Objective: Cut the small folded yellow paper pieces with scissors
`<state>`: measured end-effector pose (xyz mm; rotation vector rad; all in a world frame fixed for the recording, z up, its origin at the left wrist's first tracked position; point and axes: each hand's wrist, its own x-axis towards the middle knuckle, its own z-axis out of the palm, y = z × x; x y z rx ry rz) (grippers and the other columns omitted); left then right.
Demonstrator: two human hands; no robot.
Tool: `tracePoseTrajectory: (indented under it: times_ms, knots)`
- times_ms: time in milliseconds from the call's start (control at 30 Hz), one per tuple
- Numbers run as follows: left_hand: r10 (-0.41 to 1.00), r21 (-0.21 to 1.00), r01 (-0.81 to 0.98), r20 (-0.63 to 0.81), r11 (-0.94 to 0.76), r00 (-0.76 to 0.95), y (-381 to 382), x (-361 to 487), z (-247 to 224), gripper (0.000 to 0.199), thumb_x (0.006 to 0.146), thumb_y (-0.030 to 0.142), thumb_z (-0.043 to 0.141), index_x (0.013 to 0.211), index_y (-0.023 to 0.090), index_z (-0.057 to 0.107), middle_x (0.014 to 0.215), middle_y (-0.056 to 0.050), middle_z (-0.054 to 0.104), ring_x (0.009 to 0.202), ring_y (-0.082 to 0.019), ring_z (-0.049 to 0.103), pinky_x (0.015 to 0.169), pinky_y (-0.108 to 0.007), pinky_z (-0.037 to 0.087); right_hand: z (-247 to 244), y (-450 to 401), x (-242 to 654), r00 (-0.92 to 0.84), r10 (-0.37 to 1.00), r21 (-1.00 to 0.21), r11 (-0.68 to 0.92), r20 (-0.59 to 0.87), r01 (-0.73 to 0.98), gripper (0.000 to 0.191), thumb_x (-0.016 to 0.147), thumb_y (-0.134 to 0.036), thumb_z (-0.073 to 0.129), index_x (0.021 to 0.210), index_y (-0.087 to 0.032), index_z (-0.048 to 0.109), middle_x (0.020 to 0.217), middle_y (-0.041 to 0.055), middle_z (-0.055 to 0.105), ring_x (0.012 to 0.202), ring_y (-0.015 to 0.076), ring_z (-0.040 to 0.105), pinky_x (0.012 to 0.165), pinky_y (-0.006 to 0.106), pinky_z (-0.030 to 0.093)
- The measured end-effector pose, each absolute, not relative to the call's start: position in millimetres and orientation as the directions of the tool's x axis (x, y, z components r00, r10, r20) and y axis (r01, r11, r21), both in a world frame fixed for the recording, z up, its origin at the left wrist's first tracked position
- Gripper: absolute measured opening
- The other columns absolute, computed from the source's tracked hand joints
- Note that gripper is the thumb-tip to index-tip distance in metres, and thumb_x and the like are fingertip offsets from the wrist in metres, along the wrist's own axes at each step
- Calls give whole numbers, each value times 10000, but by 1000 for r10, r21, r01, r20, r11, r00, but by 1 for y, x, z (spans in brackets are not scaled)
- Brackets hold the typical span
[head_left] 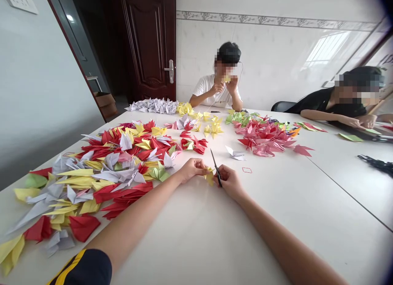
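My left hand (194, 169) pinches a yellow folded paper crane (210, 177) over the middle of the table. Close on its right, my right hand (230, 180) grips a slim pair of dark scissors (216, 169), whose pointed end aims away from me. The fingers of both hands almost meet at the crane; whether the right fingertips touch it I cannot tell. A pale grey paper crane (236, 154) lies just beyond my right hand. Left of my left forearm spreads a big heap of red, yellow, white and green folded paper (118, 170).
Pink paper cranes (268, 135) are piled at the right, with green ones behind. White cranes (153, 106) line the far left edge. One person (216, 92) sits opposite, holding yellow paper; another (334, 100) leans on the table at the right. Dark cords (376, 165) lie near the right edge.
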<state>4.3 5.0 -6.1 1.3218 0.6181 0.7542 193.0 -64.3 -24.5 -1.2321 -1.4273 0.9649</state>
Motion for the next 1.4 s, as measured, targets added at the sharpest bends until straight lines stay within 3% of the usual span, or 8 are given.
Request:
tracePoseTrajectory:
  times_ms: [133, 300, 500, 600, 733, 933, 1100, 1400]
  knots:
    - [814, 984, -166, 43, 67, 580, 1, 8, -6, 485, 613, 464, 850, 738, 156, 497, 636, 39, 549, 596, -81, 533, 612, -215, 440, -23, -64, 193, -45, 990, -984, 139, 135, 108, 325, 673, -317, 741, 720, -223, 434, 689, -19, 599, 512, 99, 453, 463, 247, 368]
    - [846, 977, -211, 137, -29, 516, -4, 8, -6, 706, 699, 432, 806, 1238, 220, 403, 764, 8, 660, 659, -123, 615, 654, -243, 482, -22, -63, 193, -48, 995, -994, 93, 90, 50, 358, 663, -344, 769, 724, -223, 437, 679, -20, 605, 516, 104, 467, 446, 237, 355]
    - [826, 981, -186, 153, -60, 542, 0, 9, -8, 500, 719, 550, 753, 951, 123, 637, 807, -55, 666, 742, -149, 640, 730, -280, 518, -21, -63, 194, -38, 997, -998, 70, 69, 7, 386, 646, -381, 806, 743, -219, 470, 702, -16, 646, 525, 107, 498, 469, 239, 393]
    - [805, 979, -206, 128, -8, 579, 1, 8, -8, 606, 674, 563, 786, 1061, 106, 689, 960, -106, 698, 867, -189, 663, 822, -317, 522, -21, -62, 196, -14, 996, -996, 84, 84, 6, 379, 650, -419, 803, 731, -217, 493, 663, -29, 628, 504, 104, 494, 478, 246, 398]
    - [793, 991, -128, 100, -28, 601, -3, 9, -5, 776, 526, 351, 919, 1223, 131, 659, 889, -77, 717, 836, -183, 659, 784, -296, 516, -20, -63, 197, -6, 997, -997, 83, 83, 4, 388, 652, -445, 812, 721, -215, 507, 629, -36, 618, 477, 107, 510, 479, 251, 402]
    - [891, 982, -150, 170, -116, 421, 4, 8, -10, 630, 608, 295, 846, 1189, 117, 684, 1002, -109, 730, 913, -209, 670, 809, -316, 523, -17, -66, 196, 21, 999, -996, 46, 48, 75, 390, 691, -508, 785, 748, -204, 548, 714, 20, 699, 425, 109, 529, 428, 240, 347]
    - [950, 972, -168, 200, -163, 238, 17, 3, -16, 556, 610, 309, 818, 1122, 124, 709, 994, -91, 734, 935, -227, 676, 878, -364, 523, -13, -70, 193, -46, 999, -988, 26, 19, 153, 396, 729, -563, 726, 713, -196, 578, 564, -1, 628, 377, 89, 433, 392, 231, 310]
    - [959, 969, -63, 246, -239, 144, 20, 5, -16, 445, 661, 207, 719, 1103, 149, 709, 978, -66, 732, 871, -199, 664, 812, -316, 522, -7, -76, 185, -70, 997, -925, 47, 22, 378, 383, 739, -556, 701, 660, -200, 584, 502, -10, 581, 417, 111, 419, 401, 238, 284]
